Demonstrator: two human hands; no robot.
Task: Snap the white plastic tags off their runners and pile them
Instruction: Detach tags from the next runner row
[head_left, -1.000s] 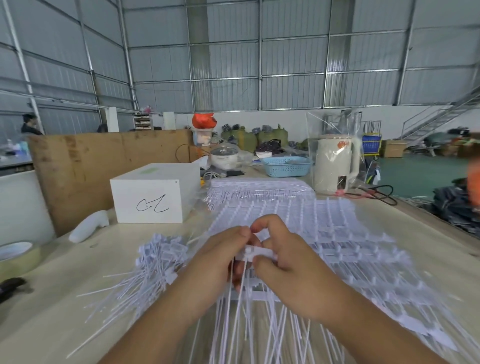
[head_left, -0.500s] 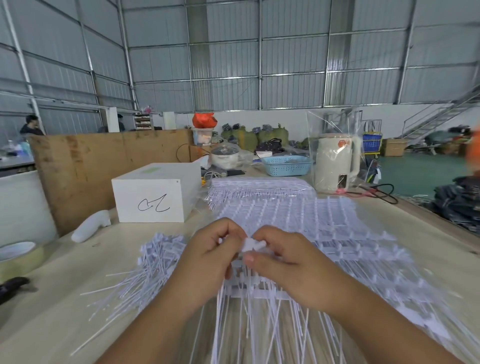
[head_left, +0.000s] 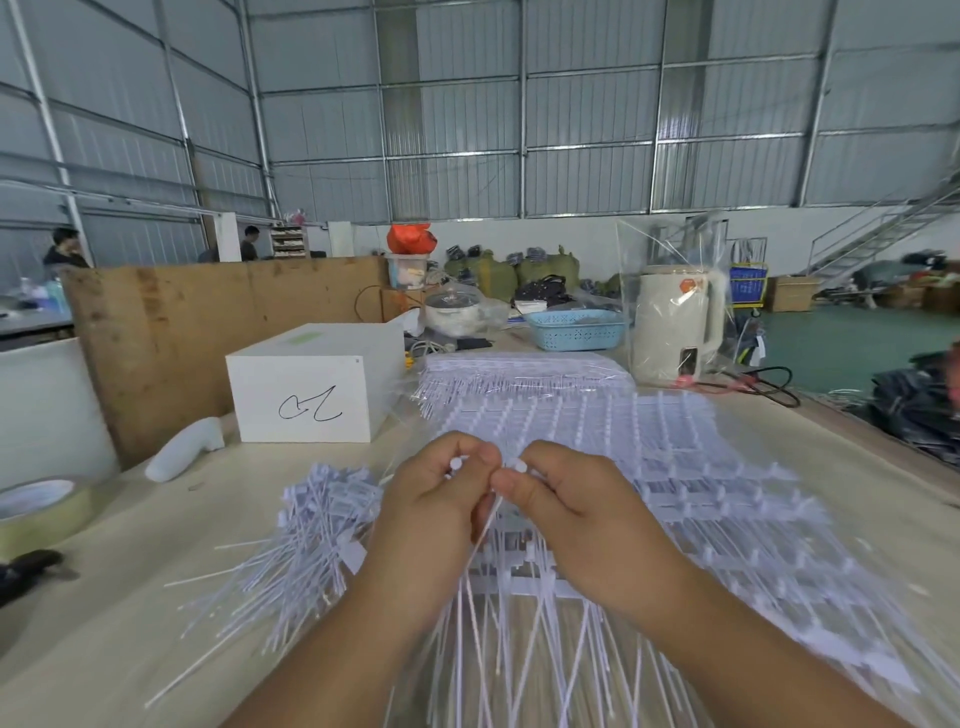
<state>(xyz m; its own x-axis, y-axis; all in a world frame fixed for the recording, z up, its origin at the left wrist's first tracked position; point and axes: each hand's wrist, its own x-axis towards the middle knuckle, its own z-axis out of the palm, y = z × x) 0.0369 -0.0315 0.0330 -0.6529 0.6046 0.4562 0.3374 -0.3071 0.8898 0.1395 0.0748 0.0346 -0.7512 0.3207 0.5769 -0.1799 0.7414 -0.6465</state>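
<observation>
Pinching one thin white tag (head_left: 485, 512), left hand (head_left: 434, 525), right hand (head_left: 587, 525), seemingly still on its ribbed runners (head_left: 675, 467), spiky pile (head_left: 311, 535) left.

Two bare forearms, no sleeves in view, left hand (head_left: 435, 512) and right hand (head_left: 587, 525) bare, no gloves, no rings, no watch or wristband, short trimmed nails, rounded knuckles, thick wrists

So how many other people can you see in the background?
2: one person far left behind the plywood board, another person beside the white pillar. More may be hidden.
</observation>
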